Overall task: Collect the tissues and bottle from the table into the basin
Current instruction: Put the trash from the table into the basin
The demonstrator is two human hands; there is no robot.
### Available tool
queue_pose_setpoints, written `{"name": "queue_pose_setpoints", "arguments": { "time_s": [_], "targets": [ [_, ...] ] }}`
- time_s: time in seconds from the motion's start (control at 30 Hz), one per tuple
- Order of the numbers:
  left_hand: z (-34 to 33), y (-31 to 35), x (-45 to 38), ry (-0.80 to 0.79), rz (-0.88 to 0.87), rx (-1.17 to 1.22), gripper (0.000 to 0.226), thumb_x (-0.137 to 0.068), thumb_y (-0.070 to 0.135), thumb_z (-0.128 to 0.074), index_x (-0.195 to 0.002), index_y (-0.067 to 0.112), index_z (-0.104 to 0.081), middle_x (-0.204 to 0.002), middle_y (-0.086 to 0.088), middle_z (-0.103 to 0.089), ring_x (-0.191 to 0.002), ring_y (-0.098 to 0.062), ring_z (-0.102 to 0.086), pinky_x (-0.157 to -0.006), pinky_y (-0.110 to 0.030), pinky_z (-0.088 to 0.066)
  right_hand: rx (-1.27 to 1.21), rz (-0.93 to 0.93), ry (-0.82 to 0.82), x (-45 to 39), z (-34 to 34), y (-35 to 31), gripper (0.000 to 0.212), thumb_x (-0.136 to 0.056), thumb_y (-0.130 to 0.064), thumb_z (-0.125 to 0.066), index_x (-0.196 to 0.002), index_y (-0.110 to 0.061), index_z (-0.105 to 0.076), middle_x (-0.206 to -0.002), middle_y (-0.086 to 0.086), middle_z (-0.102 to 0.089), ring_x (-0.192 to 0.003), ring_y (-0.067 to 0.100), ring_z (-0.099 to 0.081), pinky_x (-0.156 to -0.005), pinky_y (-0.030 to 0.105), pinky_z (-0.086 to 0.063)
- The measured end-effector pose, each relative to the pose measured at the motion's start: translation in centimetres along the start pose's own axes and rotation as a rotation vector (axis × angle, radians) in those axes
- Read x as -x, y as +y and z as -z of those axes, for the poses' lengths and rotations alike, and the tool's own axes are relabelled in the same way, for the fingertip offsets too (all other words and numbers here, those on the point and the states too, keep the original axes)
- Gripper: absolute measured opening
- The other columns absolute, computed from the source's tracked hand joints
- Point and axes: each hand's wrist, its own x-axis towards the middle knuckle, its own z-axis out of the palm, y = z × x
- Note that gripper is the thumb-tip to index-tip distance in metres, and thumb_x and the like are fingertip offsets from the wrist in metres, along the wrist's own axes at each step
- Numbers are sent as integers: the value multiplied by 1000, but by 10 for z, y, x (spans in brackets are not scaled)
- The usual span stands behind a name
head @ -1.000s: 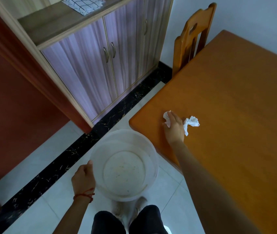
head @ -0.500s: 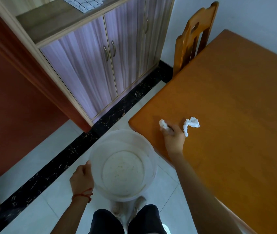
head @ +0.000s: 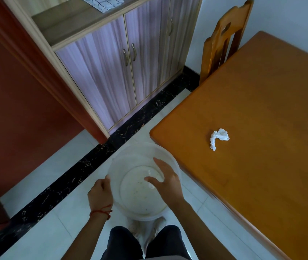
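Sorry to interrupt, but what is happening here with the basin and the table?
A person is clearing tissues into a translucent basin. The left hand grips its rim, while the right hand hangs open over it, a white tissue just beneath the fingers. Another crumpled tissue lies on the wooden table. No bottle is visible.

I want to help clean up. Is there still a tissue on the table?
Yes, one crumpled white tissue lies on the wooden table near its corner.

Left hand point(head: 100, 190): curled shut on the basin point(head: 130, 152) rim at 9 o'clock.
Right hand point(head: 165, 182): fingers spread, palm down.
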Motion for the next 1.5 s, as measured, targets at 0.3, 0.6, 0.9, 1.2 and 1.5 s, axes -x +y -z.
{"name": "queue_pose_setpoints", "arguments": {
  "time_s": [0.3,0.6,0.9,1.2,1.5],
  "targets": [
    [-3,-7,3,-1,-5,8,36,-94,22,-42,-72,-2,-57,-69,-13,-56,-68,-27,-48,-66,-31,-32,81,13,529,-34,95,24,63,-78,-33,-69,-134,-17,-43,-140,7,-47,-131,20,-39,-107,42,-36],
    [-5,-9,4,4,-28,-7,36,-94,21,-43,-78,-7,-59,-74,-17,-60,-70,-28,-50,-67,-32,-35,257,-144,480,-83,154,53,68,-85,-42,-58,-142,-19,-29,-155,2,-19,-143,22,-12,-116,46,-17],
    [-5,-8,9,13,-30,0,36,-94,20,-43,-76,-6,-59,-70,-12,-56,-68,-27,-50,-66,-31,-34,401,-75,494,-76,145,62,37,-89,-17,-56,-123,-4,-53,-128,20,-53,-116,36,-43,-94,40,-35],
    [-9,-10,20,9,-55,14,35,-93,18,-44,-64,2,-51,-60,-10,-51,-59,-27,-46,-51,-26,-29,136,43,523,-44,104,31,22,-81,-12,-65,-102,-4,-66,-100,12,-63,-85,23,-59,-66,20,-46],
    [-8,-10,32,-25,-60,1,37,-94,19,-42,-72,-6,-58,-66,-13,-55,-65,-28,-49,-58,-28,-31,20,141,291,18,23,7,24,-80,-22,-69,-103,-18,-65,-102,-3,-63,-85,-3,-55,-75,12,-47]
  ]
}}
